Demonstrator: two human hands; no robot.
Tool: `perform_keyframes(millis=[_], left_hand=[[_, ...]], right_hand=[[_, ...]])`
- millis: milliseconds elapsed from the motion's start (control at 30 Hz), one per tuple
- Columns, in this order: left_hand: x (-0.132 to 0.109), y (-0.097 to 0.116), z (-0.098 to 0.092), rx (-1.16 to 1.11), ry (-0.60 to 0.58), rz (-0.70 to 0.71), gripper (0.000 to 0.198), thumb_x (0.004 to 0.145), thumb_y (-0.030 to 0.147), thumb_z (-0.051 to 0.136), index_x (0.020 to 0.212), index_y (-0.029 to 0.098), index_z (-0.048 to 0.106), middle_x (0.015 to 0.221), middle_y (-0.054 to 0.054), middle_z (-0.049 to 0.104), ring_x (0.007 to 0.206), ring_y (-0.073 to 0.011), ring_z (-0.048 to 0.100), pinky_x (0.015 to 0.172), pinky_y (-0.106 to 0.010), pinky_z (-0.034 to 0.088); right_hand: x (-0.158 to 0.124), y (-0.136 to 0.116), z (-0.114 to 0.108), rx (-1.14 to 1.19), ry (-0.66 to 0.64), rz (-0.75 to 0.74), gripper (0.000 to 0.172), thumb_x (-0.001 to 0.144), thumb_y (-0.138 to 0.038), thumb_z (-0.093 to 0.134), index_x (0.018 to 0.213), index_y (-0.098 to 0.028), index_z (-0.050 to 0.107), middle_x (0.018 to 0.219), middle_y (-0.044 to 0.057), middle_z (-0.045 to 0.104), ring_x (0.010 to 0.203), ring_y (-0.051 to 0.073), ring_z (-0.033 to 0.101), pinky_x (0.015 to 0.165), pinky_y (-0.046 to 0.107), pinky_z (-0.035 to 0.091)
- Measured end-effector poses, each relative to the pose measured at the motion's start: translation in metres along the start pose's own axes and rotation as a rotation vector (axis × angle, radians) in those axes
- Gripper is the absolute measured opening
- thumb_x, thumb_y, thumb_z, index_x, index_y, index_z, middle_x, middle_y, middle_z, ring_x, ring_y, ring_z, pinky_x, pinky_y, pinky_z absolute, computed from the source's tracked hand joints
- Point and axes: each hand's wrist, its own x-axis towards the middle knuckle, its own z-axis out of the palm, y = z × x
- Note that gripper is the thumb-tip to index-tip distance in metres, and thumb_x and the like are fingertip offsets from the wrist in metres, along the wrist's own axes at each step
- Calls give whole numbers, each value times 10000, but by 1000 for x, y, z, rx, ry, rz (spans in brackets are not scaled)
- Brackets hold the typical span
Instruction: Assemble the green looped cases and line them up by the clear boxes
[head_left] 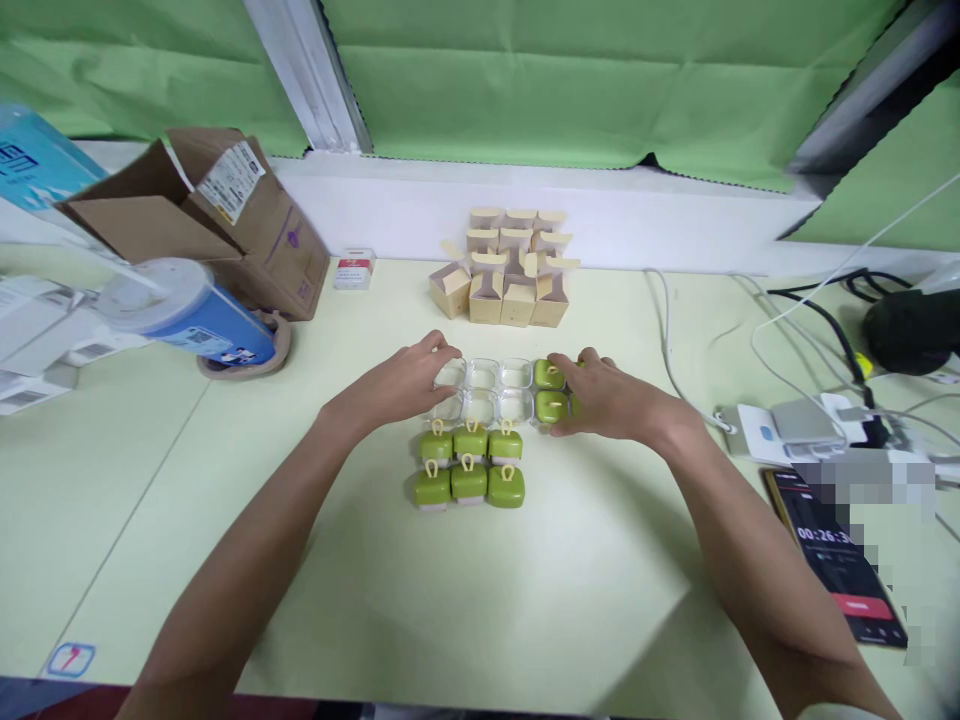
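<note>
Small clear plastic boxes (481, 405) sit in two rows in front of me, with several green cases (551, 406) at the right end of those rows. My left hand (414, 378) spans the left end, its thumb and fingers pressed against the clear boxes. On the right end rests my right hand (596, 393), curled around the green cases and partly hiding them. Nearer to me, several more green cases (469, 480) with pale yellow loops on top stand in two rows, touched by neither hand.
Open little cardboard boxes (517, 275) stand grouped at the back by the wall. At left are a large cardboard box (277, 235), a blue lidded cup (217, 325) and a small white-and-red box (354, 270). Cables, a power strip (780, 430) and a phone (832, 550) lie right.
</note>
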Motion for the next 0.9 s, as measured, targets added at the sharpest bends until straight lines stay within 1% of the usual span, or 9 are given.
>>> perform_keyframes(millis=[200, 267, 367, 433, 500, 600, 733, 800, 900], left_hand=[[-1, 0, -2, 41, -40, -12, 369, 1086, 366, 581, 1413, 216, 659, 1421, -127, 619, 853, -233, 716, 844, -445, 584], [-4, -1, -5, 81, -7, 16, 487, 1087, 421, 591, 1527, 212, 603, 1461, -154, 614, 974, -287, 729, 903, -483, 600], [-7, -1, -11, 82, 128, 95, 667, 1066, 524, 652, 1636, 200, 530, 1534, -185, 610, 1368, -402, 608, 1140, -577, 553], [-5, -2, -11, 22, 165, 145, 721, 1064, 570, 666, 1664, 201, 513, 1619, -179, 581, 1536, -410, 475, 1273, -602, 469], [-1, -5, -8, -63, 116, 182, 774, 1064, 608, 668, 1702, 216, 474, 1701, -161, 539, 1602, -387, 423, 1331, -594, 423], [6, -13, 2, -170, 12, 233, 890, 991, 674, 755, 1719, 253, 464, 1746, -137, 524, 1638, -381, 415, 1352, -576, 415], [12, -21, 14, -241, -7, 282, 947, 921, 687, 830, 1710, 291, 490, 1737, -117, 555, 1637, -367, 470, 1329, -519, 465], [11, -22, 15, -240, -10, 277, 881, 939, 654, 821, 1687, 299, 519, 1712, -109, 585, 1612, -351, 513, 1307, -498, 485], [10, -20, 14, -212, -40, 240, 818, 957, 610, 808, 1659, 281, 546, 1695, -115, 598, 1592, -346, 535, 1302, -489, 482]], right_hand=[[-3, -1, 1, 28, 9, 10, 781, 853, -452, 842, 1547, -272, 531, 1321, 188, 623, 1304, 487, 655, 936, 574, 633], [-2, 0, 0, 35, -16, 18, 859, 869, -474, 840, 1623, -259, 491, 1385, 207, 627, 1358, 489, 643, 1005, 596, 626], [2, 2, -1, 24, 4, -38, 1056, 889, -541, 837, 1767, -229, 339, 1641, 251, 529, 1614, 509, 451, 1217, 645, 526], [8, 2, 0, 1, 77, -151, 1130, 904, -590, 826, 1809, -206, 269, 1791, 249, 401, 1732, 500, 263, 1350, 679, 374], [13, -2, 3, -26, 122, -267, 1182, 901, -599, 841, 1824, -176, 236, 1843, 254, 335, 1760, 495, 190, 1401, 717, 245], [19, -11, 10, -91, 111, -359, 1190, 908, -504, 867, 1826, -125, 212, 1795, 290, 406, 1725, 483, 311, 1406, 749, 185], [23, -16, 20, -154, 158, -400, 1048, 955, -431, 819, 1797, -103, 289, 1655, 288, 556, 1577, 454, 550, 1401, 735, 221], [25, -13, 22, -149, 194, -430, 1019, 941, -437, 828, 1779, -130, 335, 1624, 273, 585, 1533, 459, 591, 1384, 744, 262], [28, -10, 25, -129, 204, -463, 1020, 924, -465, 847, 1759, -124, 370, 1634, 283, 572, 1545, 473, 573, 1365, 744, 308]])
